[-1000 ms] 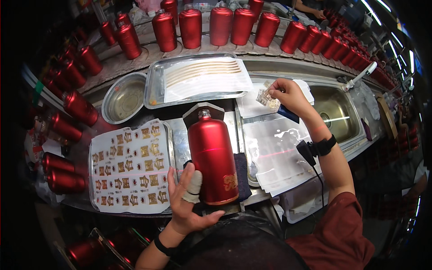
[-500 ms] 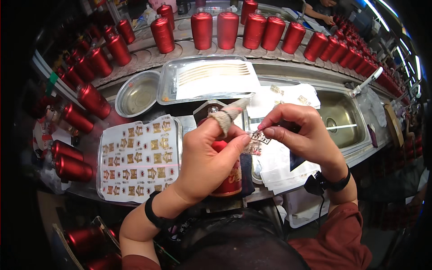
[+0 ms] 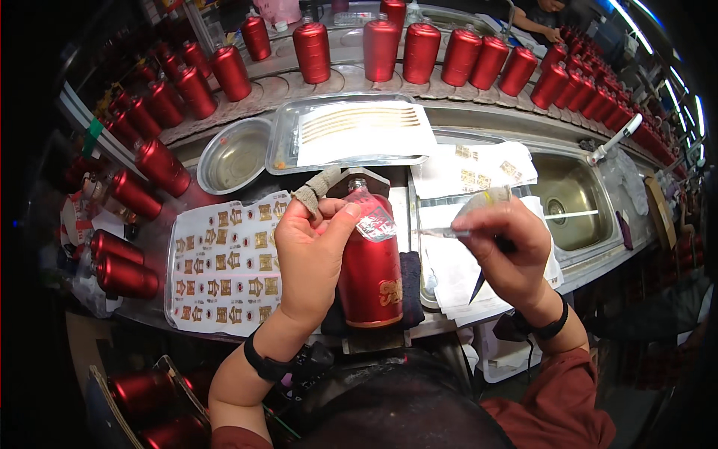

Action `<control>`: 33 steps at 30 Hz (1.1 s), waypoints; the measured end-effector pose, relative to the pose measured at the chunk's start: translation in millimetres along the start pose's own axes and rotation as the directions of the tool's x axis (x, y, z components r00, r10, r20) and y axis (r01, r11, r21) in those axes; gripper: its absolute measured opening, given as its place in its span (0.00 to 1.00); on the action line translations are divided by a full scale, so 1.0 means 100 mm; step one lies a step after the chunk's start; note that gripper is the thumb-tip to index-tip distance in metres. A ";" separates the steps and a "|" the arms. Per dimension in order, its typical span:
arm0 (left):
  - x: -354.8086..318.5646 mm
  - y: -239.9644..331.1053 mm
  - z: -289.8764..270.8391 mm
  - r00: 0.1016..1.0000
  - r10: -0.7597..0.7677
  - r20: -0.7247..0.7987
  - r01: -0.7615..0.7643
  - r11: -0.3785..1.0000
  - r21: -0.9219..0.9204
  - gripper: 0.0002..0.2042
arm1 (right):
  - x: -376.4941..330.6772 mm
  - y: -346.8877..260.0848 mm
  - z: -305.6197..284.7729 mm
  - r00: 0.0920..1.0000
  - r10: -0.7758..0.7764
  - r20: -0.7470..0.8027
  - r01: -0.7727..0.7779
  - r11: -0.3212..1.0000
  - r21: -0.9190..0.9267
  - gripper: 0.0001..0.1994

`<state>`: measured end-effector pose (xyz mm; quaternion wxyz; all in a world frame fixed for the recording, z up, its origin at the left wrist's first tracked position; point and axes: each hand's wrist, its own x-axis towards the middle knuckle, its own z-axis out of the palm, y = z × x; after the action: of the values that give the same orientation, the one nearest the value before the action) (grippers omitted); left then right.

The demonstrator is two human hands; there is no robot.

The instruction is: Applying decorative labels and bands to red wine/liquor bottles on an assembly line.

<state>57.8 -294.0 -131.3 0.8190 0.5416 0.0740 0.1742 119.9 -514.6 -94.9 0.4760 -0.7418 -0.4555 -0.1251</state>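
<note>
Left hand [image 3: 310, 254] presses a small label [image 3: 376, 222] onto the red bottle's [image 3: 370, 273] shoulder on the counter [image 3: 400, 202]; right hand [image 3: 505, 251] pinches tweezers [image 3: 441, 233]. Pressing evenly should avoid wrinkles.

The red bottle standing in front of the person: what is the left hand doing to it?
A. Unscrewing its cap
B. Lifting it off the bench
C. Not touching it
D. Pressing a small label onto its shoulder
D: the left hand has its thumb on a small label at the shoulder of the red bottle.
</note>
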 end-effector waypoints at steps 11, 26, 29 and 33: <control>-0.18 0.10 -0.40 0.986 0.115 -0.123 -0.092 0.980 0.178 0.25 | -0.10 2.15 -0.05 0.714 0.698 -0.049 -0.699 0.715 -0.020 0.11; -0.20 0.10 -0.52 0.958 0.250 -0.141 -0.225 0.959 0.174 0.22 | 0.11 2.53 0.04 0.691 0.717 -0.090 -0.715 0.660 -0.232 0.15; -0.26 -0.01 -0.41 0.936 0.346 -0.065 -0.319 0.912 0.257 0.17 | 0.09 2.46 0.01 0.652 0.753 -0.089 -0.758 0.651 -0.050 0.11; -0.30 -0.15 -0.51 0.931 0.333 0.146 -0.358 0.768 0.531 0.13 | -0.07 2.05 -0.03 0.812 0.516 -0.273 -0.583 0.738 -0.339 0.08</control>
<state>17.6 -266.7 -167.8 0.5840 0.7614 0.0021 0.2814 279.5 -548.0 -219.5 0.3615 -0.9127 -0.1392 -0.1298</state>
